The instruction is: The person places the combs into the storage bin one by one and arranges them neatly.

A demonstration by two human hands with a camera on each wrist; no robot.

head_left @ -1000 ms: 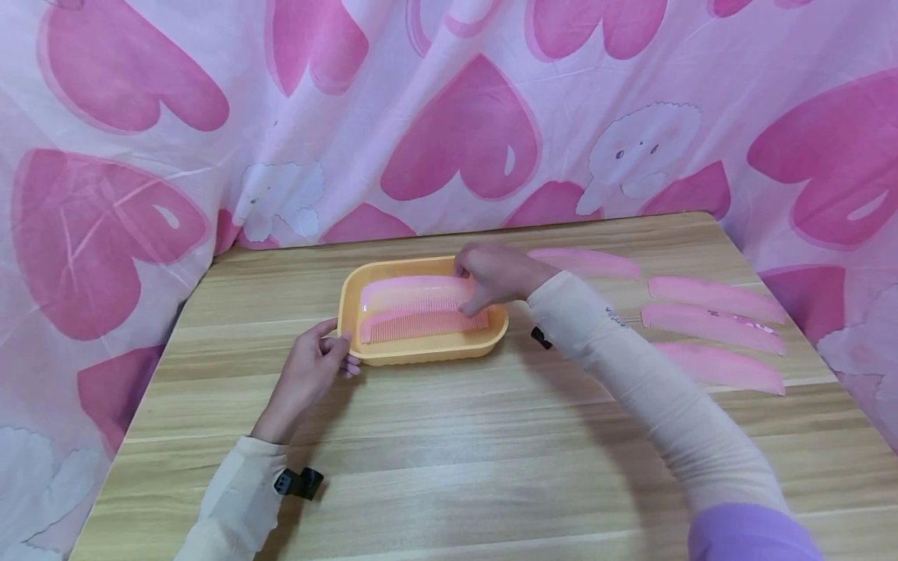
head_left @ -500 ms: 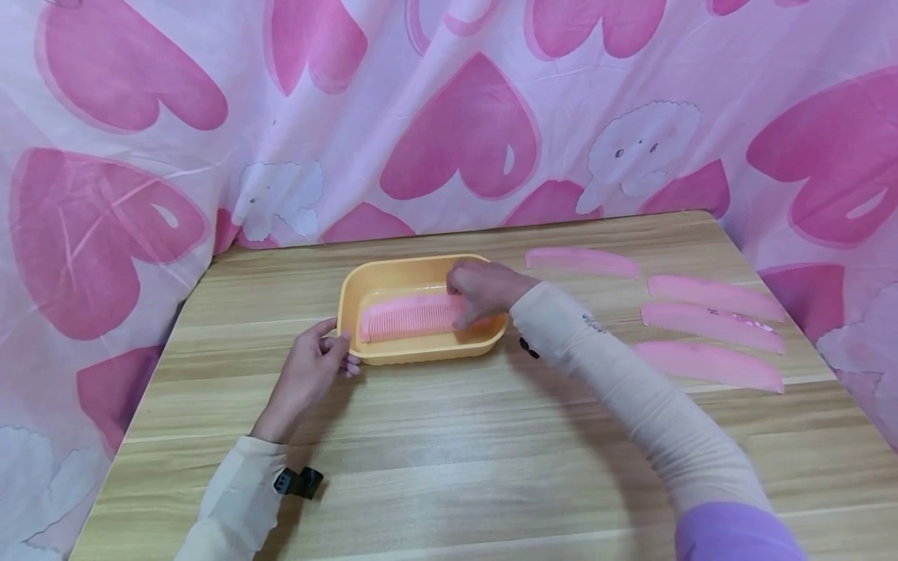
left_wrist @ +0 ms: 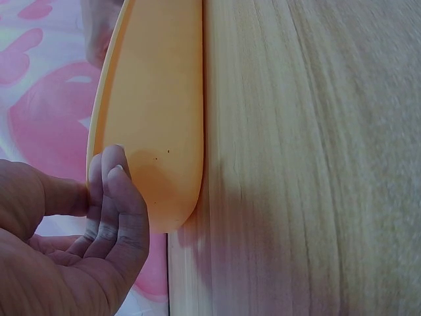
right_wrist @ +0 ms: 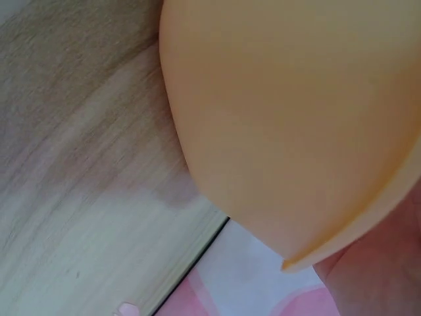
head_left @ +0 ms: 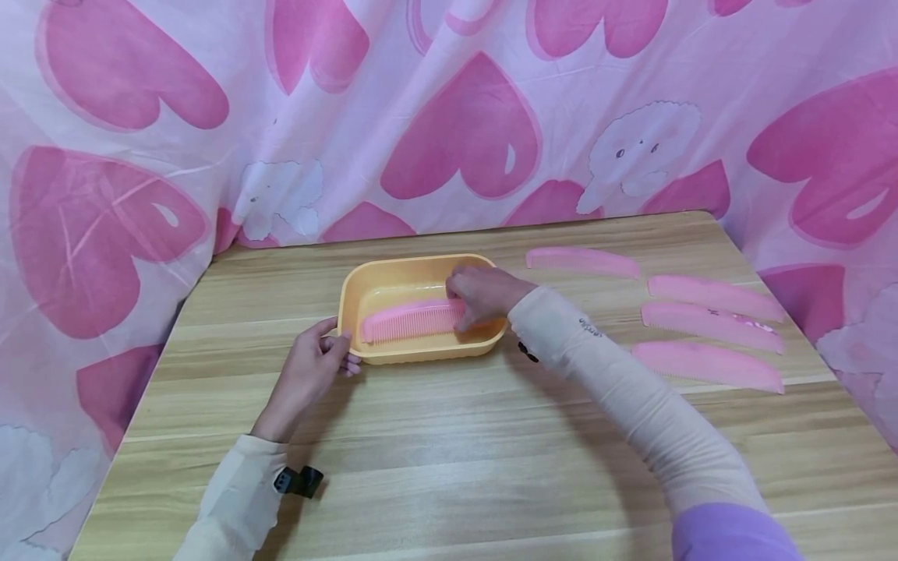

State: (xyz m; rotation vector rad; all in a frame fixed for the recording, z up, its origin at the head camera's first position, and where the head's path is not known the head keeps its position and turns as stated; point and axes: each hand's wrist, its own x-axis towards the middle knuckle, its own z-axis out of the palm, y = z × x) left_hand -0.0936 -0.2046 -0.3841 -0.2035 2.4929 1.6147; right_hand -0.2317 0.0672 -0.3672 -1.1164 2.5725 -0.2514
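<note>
Your left hand [head_left: 319, 360] pinches the tray [head_left: 421, 273] rim, steadying it; your right hand [head_left: 484, 294] grips the comb [head_left: 410, 319] inside.

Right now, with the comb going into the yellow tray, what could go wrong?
The pink comb looks about as long as the orange tray, so an end might ride up on the wall instead of lying flat. The left hand only holds the tray's end rim, so a push from the right hand might slide or tip it.
</note>
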